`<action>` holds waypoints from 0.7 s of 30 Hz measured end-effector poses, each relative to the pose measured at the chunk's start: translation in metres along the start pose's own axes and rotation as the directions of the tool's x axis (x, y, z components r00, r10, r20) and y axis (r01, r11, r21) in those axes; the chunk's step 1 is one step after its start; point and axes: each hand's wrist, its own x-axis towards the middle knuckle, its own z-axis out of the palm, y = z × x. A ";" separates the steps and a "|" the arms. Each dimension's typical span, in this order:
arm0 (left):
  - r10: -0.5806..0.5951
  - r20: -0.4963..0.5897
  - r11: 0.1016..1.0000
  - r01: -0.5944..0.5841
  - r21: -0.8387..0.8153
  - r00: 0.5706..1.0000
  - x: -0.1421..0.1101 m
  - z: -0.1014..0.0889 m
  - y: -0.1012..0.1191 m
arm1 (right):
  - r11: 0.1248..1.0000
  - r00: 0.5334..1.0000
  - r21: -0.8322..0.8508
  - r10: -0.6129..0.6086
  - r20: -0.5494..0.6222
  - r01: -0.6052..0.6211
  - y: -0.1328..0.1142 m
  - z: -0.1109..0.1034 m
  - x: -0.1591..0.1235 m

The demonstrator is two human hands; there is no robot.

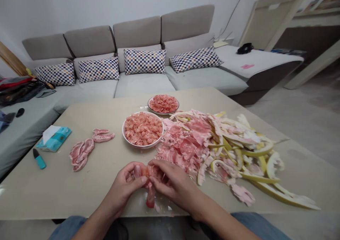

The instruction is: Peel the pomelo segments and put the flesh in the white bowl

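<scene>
Near the table's front edge, my left hand point(130, 181) and my right hand point(170, 181) both grip a pink pomelo segment point(150, 194), fingers closed around it. Its lower end hangs down, with the membrane partly off the flesh. Just beyond my hands stands a white bowl point(143, 147) heaped with peeled pomelo flesh point(143, 128). Behind it is a plate point(162, 113) piled with more pomelo flesh. To the left lie several unpeeled pomelo segments point(82, 153). A large heap of pink membranes point(186, 141) spreads to the right of the bowl.
Thick yellow-green pomelo rinds point(260, 180) cover the table's right side. At the left are a blue tissue pack point(54, 139) and a small knife point(39, 159) with a teal part. A grey sofa point(143, 82) with checkered cushions stands beyond the table point(101, 197).
</scene>
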 end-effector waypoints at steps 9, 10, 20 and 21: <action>0.007 0.005 1.000 -0.007 0.011 1.000 0.001 -0.001 -0.003 | 0.989 0.994 0.118 0.095 -0.051 -0.088 0.001 0.013 0.001; 0.008 0.008 1.000 -0.008 0.013 1.000 0.001 -0.002 -0.003 | 0.982 0.992 0.150 0.119 -0.041 -0.111 0.001 0.012 0.001; 0.001 0.024 1.000 -0.001 0.022 1.000 0.001 -0.004 -0.004 | 0.997 0.996 -0.003 -0.078 0.033 0.078 0.005 0.003 -0.002; 0.007 0.013 0.999 -0.008 0.034 1.000 0.001 -0.003 -0.004 | 0.996 0.995 -0.003 -0.087 0.043 0.087 0.005 0.003 -0.002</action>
